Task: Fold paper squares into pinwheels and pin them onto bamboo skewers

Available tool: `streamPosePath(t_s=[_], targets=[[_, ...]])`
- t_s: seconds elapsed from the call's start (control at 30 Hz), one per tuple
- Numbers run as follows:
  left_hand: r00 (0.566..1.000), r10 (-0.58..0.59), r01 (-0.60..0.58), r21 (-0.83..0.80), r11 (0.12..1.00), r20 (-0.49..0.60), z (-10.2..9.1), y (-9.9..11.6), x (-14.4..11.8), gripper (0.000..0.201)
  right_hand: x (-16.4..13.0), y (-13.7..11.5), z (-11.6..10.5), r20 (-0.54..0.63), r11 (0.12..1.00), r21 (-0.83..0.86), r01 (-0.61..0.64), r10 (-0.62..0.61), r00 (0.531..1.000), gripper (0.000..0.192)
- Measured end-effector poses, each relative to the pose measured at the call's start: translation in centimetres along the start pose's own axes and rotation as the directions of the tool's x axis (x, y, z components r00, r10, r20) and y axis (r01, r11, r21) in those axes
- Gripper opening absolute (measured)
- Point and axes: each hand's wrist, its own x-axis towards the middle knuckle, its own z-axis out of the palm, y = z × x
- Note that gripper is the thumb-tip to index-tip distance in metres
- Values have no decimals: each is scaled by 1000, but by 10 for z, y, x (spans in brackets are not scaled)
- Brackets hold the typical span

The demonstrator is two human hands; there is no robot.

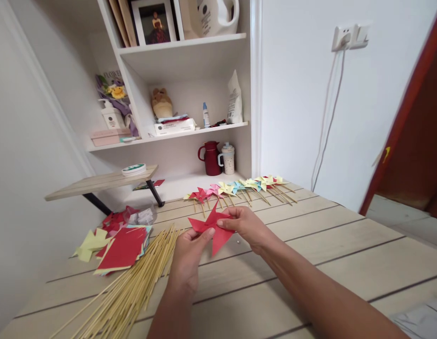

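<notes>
Our fingers (207, 231) were pinched onto a red folded-paper pinwheel (213, 227), and we held it between both hands just above the pale wooden plank surface (310, 245). Our left hand (188, 252) gripped it from below, thumb pressed against the paper near its centre. Our right hand (245, 225) closed on its right side, fingertips bent over the folded points. The pinwheel's blades spread out in pointed tips above and below our grip.

Just left of our left hand lay a loose bundle of thin bamboo skewers (133, 287), fanned towards the near edge of the surface. Beside them, further left, sat a stack of red and coloured square paper sheets (123, 249), with a few folded yellow paper pieces (89, 245) at its outer edge. A clear plastic bag (141, 215) lay behind the stack.

Beyond our hands, near the far edge of the surface, ran a row of finished paper pinwheels on sticks (239, 188) in red, pink, yellow and blue. Behind that row stood a dark red jug (210, 158) and a white lidded cup (227, 159) in the bottom bay of a white shelf unit (190, 49). White cables (326, 127) hung from a wall socket to the right.
</notes>
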Motion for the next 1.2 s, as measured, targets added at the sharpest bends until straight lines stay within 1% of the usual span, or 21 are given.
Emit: streamPosePath(t_s=[0.2,0.33,0.5,0.63,0.77,0.9,1.03,1.13,1.2], targets=[[999,-41,41,-6,999,-18,0,1,0,39,3,7,-2,14,1000,-4,7,-7,1000,17],[998,-55,54,-4,999,-25,-1,-2,1,38,3,8,-3,31,1000,-10,4,-4,1000,18],[994,-102,102,-16,995,-45,-2,-7,2,37,1,5,-2,86,1000,-22,-19,21,996,22],[995,-93,94,6,996,-32,-2,-7,2,32,-1,4,-1,97,999,-14,-40,41,994,25],[993,-94,96,28,995,-65,-1,-5,1,27,1,6,-2,106,998,-34,-50,53,993,26],[996,-63,65,41,997,-62,1,-4,-1,26,2,8,-2,64,996,-77,-45,50,997,23],[996,-61,64,48,997,-63,3,-6,-1,27,2,8,-1,24,995,-94,-39,41,999,19],[996,-61,62,9,998,-65,4,-6,-1,30,1,7,-1,10,996,-80,-25,26,1000,16],[997,-35,32,-38,999,-64,5,-4,-1,35,1,6,-1,-2,998,-63,-11,11,1000,16]])
